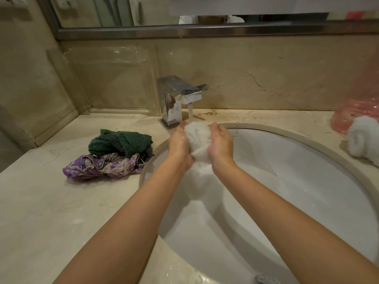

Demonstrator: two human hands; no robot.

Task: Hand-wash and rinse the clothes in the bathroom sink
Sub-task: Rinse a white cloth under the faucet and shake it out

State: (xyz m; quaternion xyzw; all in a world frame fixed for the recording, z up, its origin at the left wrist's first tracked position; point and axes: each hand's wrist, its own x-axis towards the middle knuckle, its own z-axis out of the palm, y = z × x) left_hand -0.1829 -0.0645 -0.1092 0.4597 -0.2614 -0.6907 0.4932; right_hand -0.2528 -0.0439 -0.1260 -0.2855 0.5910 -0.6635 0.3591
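Head view, single frame. Nearest: two bare forearms reach forward over the white oval sink, set into a beige marble table. A small grey object sits at the sink's near rim, too cut off to identify.

Left hand and right hand are cupped toward each other, both clamped on a balled white cloth squeezed between the palms. The cloth is held above the basin at its far-left edge, directly under the water stream running from the chrome tap.

On the table left of the sink: a crumpled purple patterned cloth, with a dark green towel just behind and partly on it. On the table right of the sink: a twisted white cloth, touching a pink translucent plastic item at frame edge.

Farther back: a clear plastic container against the marble wall, then the mirror frame.
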